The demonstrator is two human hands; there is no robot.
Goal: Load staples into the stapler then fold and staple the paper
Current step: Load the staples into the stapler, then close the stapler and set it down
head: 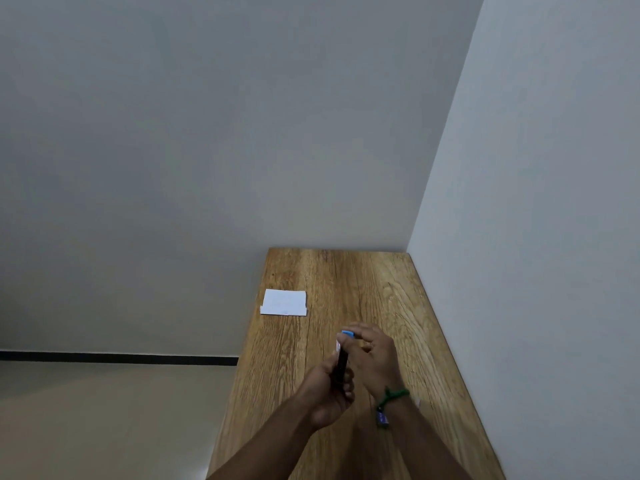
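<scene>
A black stapler (341, 362) with a blue end is held upright over the wooden table (381, 289). My left hand (327, 393) grips its lower body. Fingers of my right hand (372, 358) pinch the blue end (347, 334) at the top, with a thin pale strip showing beside it. A folded white paper (284, 302) lies flat near the table's left edge, well beyond both hands. Loose staples are not visible.
The table stands in a corner, with a grey wall behind and a white wall along its right side. Its left edge drops to a beige floor (104, 410). A green thread band (393, 398) is on my right wrist.
</scene>
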